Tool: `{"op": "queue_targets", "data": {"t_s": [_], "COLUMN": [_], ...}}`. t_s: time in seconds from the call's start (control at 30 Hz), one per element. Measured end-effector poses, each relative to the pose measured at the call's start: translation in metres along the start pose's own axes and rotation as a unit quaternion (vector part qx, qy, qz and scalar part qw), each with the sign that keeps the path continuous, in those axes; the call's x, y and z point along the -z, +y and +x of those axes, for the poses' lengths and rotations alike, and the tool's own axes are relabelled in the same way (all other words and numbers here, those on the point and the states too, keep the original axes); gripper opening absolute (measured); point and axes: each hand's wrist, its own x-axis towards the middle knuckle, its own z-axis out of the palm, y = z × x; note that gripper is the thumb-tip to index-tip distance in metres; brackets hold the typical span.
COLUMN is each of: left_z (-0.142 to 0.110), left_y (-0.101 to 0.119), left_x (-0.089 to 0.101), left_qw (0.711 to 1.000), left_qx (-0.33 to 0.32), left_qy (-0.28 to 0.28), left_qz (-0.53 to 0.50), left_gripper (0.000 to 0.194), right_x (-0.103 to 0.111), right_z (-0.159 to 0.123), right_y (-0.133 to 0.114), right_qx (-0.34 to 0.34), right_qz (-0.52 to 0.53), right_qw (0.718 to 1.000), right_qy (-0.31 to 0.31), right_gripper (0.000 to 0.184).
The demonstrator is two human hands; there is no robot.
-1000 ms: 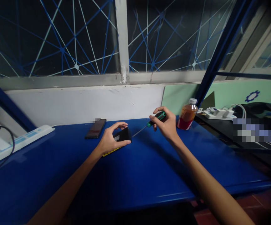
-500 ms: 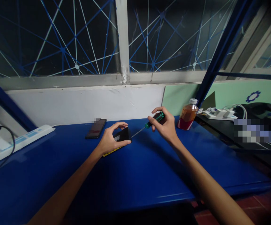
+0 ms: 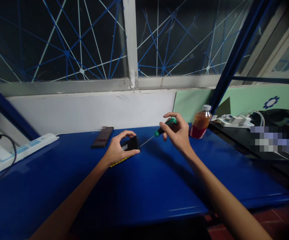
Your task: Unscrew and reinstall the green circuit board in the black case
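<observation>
In my head view, the green-and-black screwdriver [image 3: 169, 125] has rolled slightly in my right hand [image 3: 179, 135], its tip staying at the right end of the flat black rectangular device [image 3: 132, 143]; I judge I'm turning it there. My right fingers pinch the handle; my left hand [image 3: 114, 150] clasps the device between thumb and fingers, mid-way along the glossy blue worktop [image 3: 147, 186]. I count one screwdriver, one device, one black slab phone [image 3: 102, 137], one clear plastic bottle of orange drink [image 3: 201, 121].
</observation>
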Motion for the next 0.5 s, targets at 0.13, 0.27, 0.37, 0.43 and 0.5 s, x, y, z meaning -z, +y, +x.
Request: {"op": "queue_targets", "data": {"t_s": [0.13, 0.27, 0.37, 0.43, 0.5], "left_z": [-0.0002, -0.0002, 0.0001, 0.0002, 0.0004], "left_y": [-0.0009, -0.0024, -0.0036, -0.0038, -0.0035], "left_x": [-0.0003, -0.0009, -0.0011, -0.0010, -0.0009], "left_qw": [1.000, 1.000, 1.000, 1.000, 1.000], "left_qx": [0.001, 0.000, -0.002, -0.002, -0.002], "left_qy": [0.003, 0.005, 0.006, 0.006, 0.005], "left_qz": [-0.004, -0.004, -0.003, -0.002, -0.002], "left_gripper": [0.044, 0.043, 0.043, 0.043, 0.043], "right_x": [0.0005, 0.0018, 0.0009, -0.0006, -0.0022], "right_z": [-0.0016, -0.0016, -0.0012, -0.0014, -0.0020], "right_y": [-0.0015, 0.0000, 0.0013, 0.0010, -0.0003], "right_qx": [0.004, 0.019, 0.017, 0.012, 0.007], "right_qz": [-0.007, 0.037, 0.047, 0.044, 0.029], "right_qw": [1.000, 0.999, 0.998, 0.999, 0.999], "right_qy": [0.006, -0.026, -0.026, -0.010, 0.011], "right_gripper": [0.028, 0.028, 0.030, 0.031, 0.032]}}
